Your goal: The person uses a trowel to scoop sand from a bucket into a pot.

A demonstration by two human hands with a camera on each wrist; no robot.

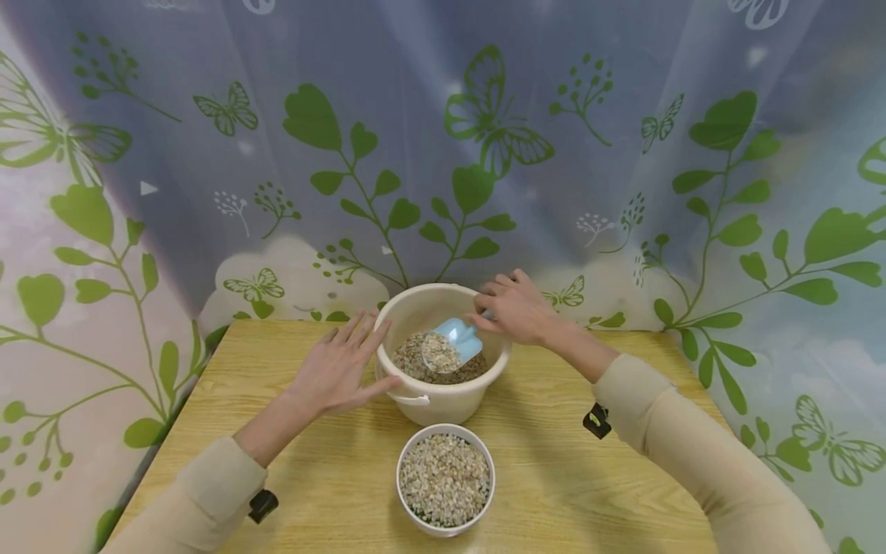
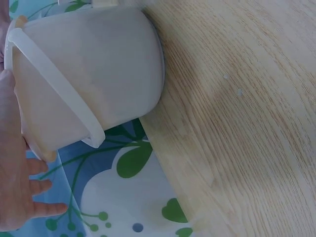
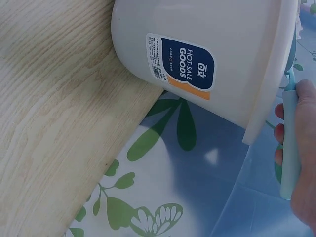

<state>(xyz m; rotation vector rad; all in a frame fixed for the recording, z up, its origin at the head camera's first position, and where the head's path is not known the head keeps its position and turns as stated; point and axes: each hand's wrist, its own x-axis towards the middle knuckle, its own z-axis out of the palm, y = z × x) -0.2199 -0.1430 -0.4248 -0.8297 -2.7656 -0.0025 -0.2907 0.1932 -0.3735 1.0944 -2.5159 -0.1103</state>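
Note:
A light-blue scoop [image 1: 458, 335] with pale gravel in its pan is inside the cream bucket [image 1: 443, 396], over coarser brownish grains [image 1: 418, 354]. My right hand [image 1: 515, 308] grips the scoop's handle [image 3: 290, 143] at the bucket's right rim. On the left side, my left hand [image 1: 342, 369] rests at the rim with fingers spread and straight, the thumb lying along the near edge. In the left wrist view the bucket's white carrying handle [image 2: 59, 84] hangs down its side. Nearer to me stands a white bowl [image 1: 401, 496] heaped with pale gravel [image 1: 445, 478].
The wooden table [image 1: 567, 454] bears both containers. Behind it and at both sides hangs a curtain [image 1: 415, 138] printed with green leaves and butterflies. A label [image 3: 182, 66] is stuck on the bucket's right side. Small white specks [image 2: 240, 92] lie on the tabletop.

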